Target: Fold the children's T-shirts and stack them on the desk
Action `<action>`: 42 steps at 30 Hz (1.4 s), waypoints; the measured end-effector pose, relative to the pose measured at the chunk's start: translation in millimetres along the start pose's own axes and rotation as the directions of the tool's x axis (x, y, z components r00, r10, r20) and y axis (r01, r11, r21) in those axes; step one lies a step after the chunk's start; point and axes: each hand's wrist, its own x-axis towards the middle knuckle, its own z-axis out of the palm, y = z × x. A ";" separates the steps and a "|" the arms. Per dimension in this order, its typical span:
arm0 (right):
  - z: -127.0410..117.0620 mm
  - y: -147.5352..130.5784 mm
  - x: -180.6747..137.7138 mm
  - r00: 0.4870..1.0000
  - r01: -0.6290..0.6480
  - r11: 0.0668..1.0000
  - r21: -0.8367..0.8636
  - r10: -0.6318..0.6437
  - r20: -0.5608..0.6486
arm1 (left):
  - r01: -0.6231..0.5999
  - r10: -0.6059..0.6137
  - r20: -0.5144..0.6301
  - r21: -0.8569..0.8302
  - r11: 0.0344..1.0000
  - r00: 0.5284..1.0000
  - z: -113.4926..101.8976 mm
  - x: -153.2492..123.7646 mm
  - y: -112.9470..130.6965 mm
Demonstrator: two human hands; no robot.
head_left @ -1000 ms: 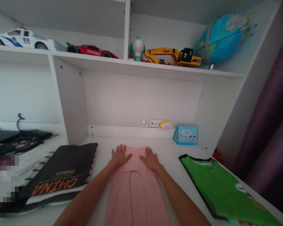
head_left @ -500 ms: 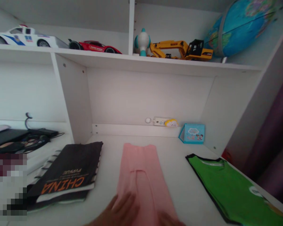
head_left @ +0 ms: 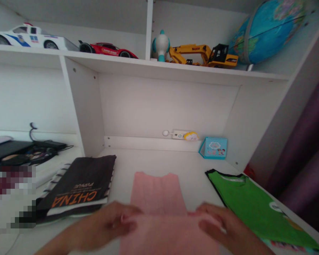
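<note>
A pink garment (head_left: 156,194) lies flat on the white desk (head_left: 154,161) in front of me. Its near part is folded up over its middle, with the fold edge running across between my hands. My left hand (head_left: 106,223) pinches the left end of that pink edge. My right hand (head_left: 218,221) grips the right end, fingers curled on the cloth. Both hands are blurred by motion.
A folded black garment with orange "CHINA" lettering (head_left: 79,193) lies to the left, a green shirt (head_left: 252,207) to the right. A small blue calendar (head_left: 214,148) and a power strip (head_left: 180,135) stand at the back. Toy cars, a yellow excavator (head_left: 202,56) and a globe (head_left: 271,32) fill the shelf above.
My hands left the garment's far end, dropped to its near part, and now carry that pink edge up over the middle. The view shifted slightly.
</note>
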 end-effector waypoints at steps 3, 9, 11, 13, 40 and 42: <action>-9.6 23.2 81.1 0.998 -0.019 0.977 0.213 0.031 -0.053 | -0.045 0.070 0.142 -0.174 0.984 0.987 -27.2 65.2 5.6; 26.2 57.7 153.4 0.986 -0.167 0.969 0.182 0.161 0.048 | 0.070 -0.061 0.082 -0.118 0.991 0.995 -19.3 132.0 -38.9; 30.9 62.8 151.8 0.987 -0.160 0.969 0.186 0.151 0.063 | 0.027 -0.013 0.104 -0.140 0.990 0.994 -17.9 129.2 -42.9; 28.3 65.6 148.6 0.986 -0.158 0.968 0.197 0.143 0.090 | 0.011 0.011 0.137 -0.160 0.987 0.991 -22.7 124.9 -38.1; 22.7 84.1 172.6 0.959 -0.281 0.957 -0.069 0.279 -0.038 | -0.061 0.063 -0.117 0.019 0.998 0.991 -33.4 173.7 -50.6; 8.2 74.5 167.8 0.972 -0.228 0.973 -0.020 0.226 -0.066 | -0.087 0.084 -0.137 -0.020 0.996 0.987 -38.9 173.7 -41.8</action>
